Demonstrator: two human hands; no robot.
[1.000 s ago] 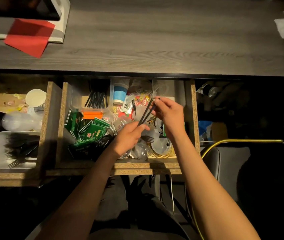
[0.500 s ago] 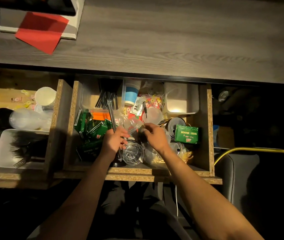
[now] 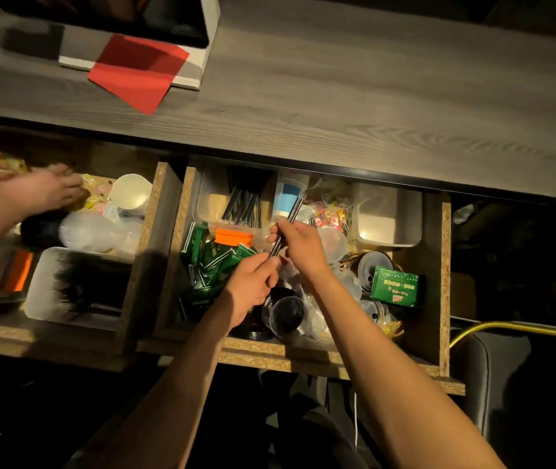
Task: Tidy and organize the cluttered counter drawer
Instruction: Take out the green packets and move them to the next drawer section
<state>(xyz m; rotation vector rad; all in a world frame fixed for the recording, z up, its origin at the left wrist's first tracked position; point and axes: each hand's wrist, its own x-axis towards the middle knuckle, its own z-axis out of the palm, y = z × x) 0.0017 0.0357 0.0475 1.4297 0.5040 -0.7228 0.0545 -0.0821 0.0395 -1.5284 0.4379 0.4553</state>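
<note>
Grey wood-grain bench (image 3: pixel 371 106) above open drawer (image 3: pixel 303 358); left hand (image 3: pixel 252 286) and right hand (image 3: pixel 303 245) both pinch dark straws (image 3: pixel 285 228) over clutter.

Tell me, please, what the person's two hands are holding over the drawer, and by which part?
Both hold dark straws: the left hand pinches the lower end, the right hand grips the middle; the upper ends stick out free.

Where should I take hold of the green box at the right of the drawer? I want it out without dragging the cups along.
Take the green box across its two long edges, coming straight down from above. It lies flat, printed face up, on clear lidded cups, so the top is free while the underside is not. Both hands hold a dark straw, so one must let go first.
</note>
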